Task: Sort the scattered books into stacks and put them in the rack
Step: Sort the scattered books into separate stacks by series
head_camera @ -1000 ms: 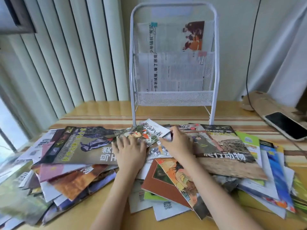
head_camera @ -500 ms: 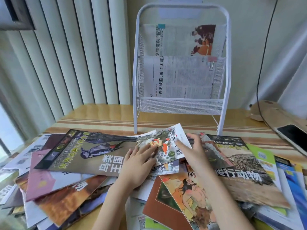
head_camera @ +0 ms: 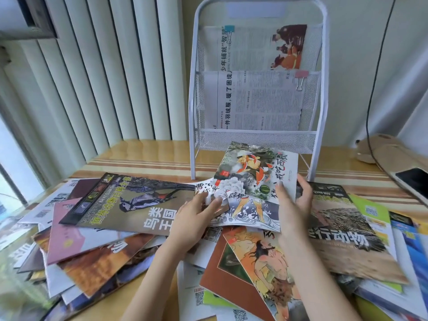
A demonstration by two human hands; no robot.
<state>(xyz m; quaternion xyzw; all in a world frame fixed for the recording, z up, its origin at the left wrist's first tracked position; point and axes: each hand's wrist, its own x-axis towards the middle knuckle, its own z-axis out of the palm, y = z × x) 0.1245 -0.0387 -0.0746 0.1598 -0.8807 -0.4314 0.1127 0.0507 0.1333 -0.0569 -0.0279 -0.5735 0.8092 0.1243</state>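
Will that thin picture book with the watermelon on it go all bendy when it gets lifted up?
Probably yes. The watermelon book looks thin and soft-covered, so it would likely sag. It seems light, since the right hand raises its edge alone. Its glossy cover might slide off the pile.

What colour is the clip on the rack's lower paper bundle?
Pink clip, at the bundle's top right corner; head view.
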